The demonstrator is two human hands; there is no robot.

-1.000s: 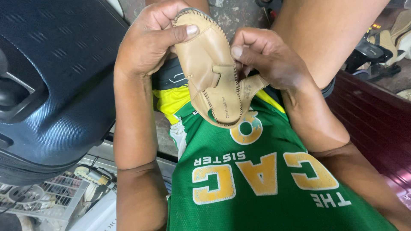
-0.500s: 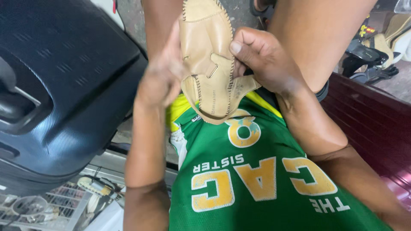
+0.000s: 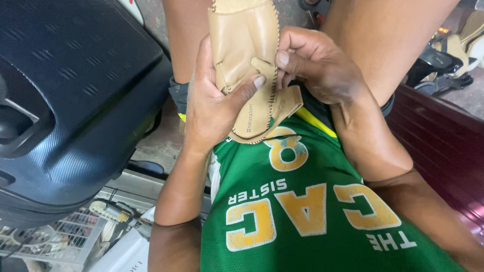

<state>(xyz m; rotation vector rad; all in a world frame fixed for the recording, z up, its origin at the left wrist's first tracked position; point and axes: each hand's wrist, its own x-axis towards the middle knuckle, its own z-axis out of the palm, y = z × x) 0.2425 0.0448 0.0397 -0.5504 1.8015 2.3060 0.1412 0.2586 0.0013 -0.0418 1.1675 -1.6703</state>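
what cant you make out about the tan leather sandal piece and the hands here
- Tan leather sandal piece: its top end is cut off by the upper edge of the head view.
- Its underside is hidden by the left hand and right hand.
- Right hand fingertips: tucked behind the piece's stitched edge, so what they pinch is unclear.
- Dark sandals at the right: partly cut off by the frame edge.

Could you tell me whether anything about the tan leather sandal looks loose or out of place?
Yes: a strap flap sticks out sideways from the tan sandal, unattached at its end, below the right hand. The left hand grips the sole.
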